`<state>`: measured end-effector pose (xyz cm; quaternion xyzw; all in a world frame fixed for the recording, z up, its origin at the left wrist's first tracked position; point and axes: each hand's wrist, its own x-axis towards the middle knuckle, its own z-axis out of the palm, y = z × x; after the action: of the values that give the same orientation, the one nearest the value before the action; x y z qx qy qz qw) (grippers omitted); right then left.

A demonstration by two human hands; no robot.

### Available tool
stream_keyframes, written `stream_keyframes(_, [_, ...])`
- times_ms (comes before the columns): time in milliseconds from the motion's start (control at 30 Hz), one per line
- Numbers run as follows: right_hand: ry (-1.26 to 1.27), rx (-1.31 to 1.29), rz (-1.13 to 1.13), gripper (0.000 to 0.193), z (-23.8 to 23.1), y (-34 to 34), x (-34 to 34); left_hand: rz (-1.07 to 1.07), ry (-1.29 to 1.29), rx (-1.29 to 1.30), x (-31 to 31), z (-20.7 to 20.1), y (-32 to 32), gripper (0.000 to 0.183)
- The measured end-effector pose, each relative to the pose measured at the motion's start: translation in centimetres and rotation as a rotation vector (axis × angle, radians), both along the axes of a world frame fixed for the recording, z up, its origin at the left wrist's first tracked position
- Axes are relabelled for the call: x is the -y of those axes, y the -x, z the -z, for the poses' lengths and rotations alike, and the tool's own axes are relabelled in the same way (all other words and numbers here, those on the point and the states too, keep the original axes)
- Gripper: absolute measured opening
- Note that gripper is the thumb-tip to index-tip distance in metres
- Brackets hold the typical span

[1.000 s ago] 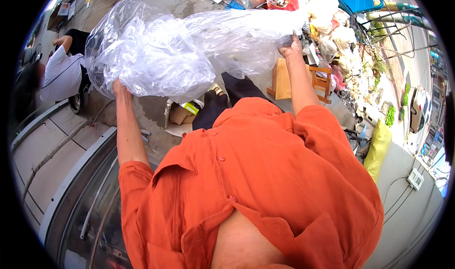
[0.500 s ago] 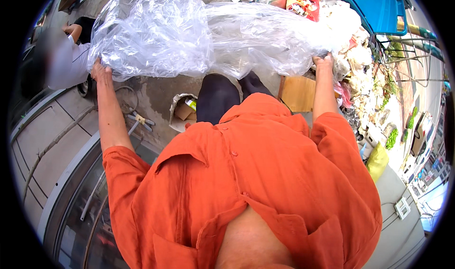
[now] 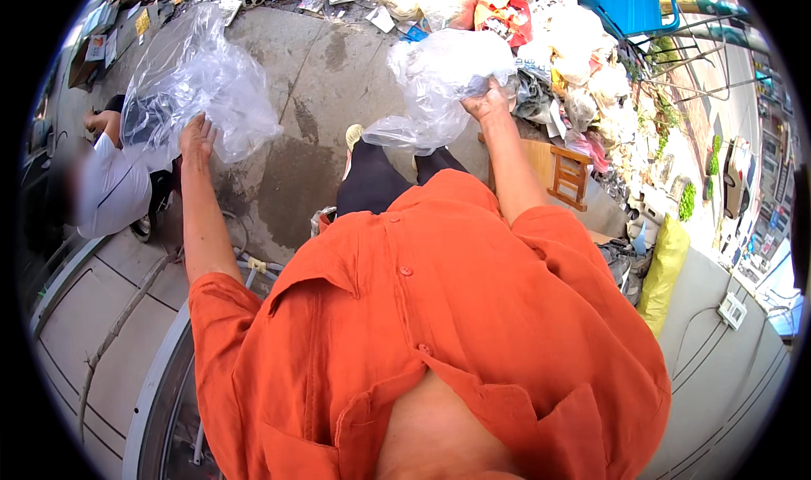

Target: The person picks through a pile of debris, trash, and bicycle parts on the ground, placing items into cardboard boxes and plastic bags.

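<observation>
Two crumpled pieces of clear plastic film hang in front of me, apart from each other. My left hand (image 3: pixel 198 135) is closed on the lower edge of the left film (image 3: pixel 207 83), which spreads up and away in a loose sheet. Out to the right, my right hand (image 3: pixel 488 101) grips the right film (image 3: pixel 439 70), bunched more tightly, with a tail drooping over my dark-clad legs (image 3: pixel 372 176). Some fingertips are hidden behind the plastic. Both arms reach forward, bent little at the elbow.
A heap of bags and scrap (image 3: pixel 574 57) lies along the right, beside a blue plastic container (image 3: pixel 625 2). A wooden stool (image 3: pixel 568 176) stands near my right forearm. Another person in a white shirt (image 3: pixel 118 188) is low at the left. Concrete floor (image 3: pixel 296 176) lies between.
The film stretched between my hands as one wide mass; now it hangs as two separate bunches with floor showing between. My hands have drawn closer together, the right one moving left and slightly up.
</observation>
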<state>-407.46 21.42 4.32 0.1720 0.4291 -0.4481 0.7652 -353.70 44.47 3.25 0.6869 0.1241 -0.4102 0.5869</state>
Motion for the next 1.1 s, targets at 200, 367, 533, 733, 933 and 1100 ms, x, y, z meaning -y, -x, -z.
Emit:
stream_keyframes(200, [0.121,0.166,0.114,0.040,-4.8,-5.8,-0.9,0.169,-0.319,-0.647,5.0,1.7,17.9,0.077])
stream_keyframes(367, [0.212,0.194,0.079,0.040,-8.7,-5.2,-1.9,0.406,-0.064,-0.845,7.9,-2.0,25.6,0.075])
stream_keyframes(533, [0.179,-0.149,-0.021,0.036,-7.7,-2.6,-3.5,0.256,0.444,-1.024,11.2,7.6,22.2,0.033])
stream_keyframes(733, [-0.095,-0.716,0.145,0.016,-1.6,8.9,-6.2,0.101,0.835,-0.685,14.3,-2.8,15.8,0.017])
stream_keyframes(933, [-0.129,-0.721,-0.103,0.010,0.5,6.2,-7.1,0.114,0.954,-0.535,11.2,-8.9,10.7,0.019])
stream_keyframes(1100, [-0.016,-1.022,-1.042,0.025,0.0,2.1,-7.5,0.133,1.025,-0.532,8.7,-11.0,10.2,0.019])
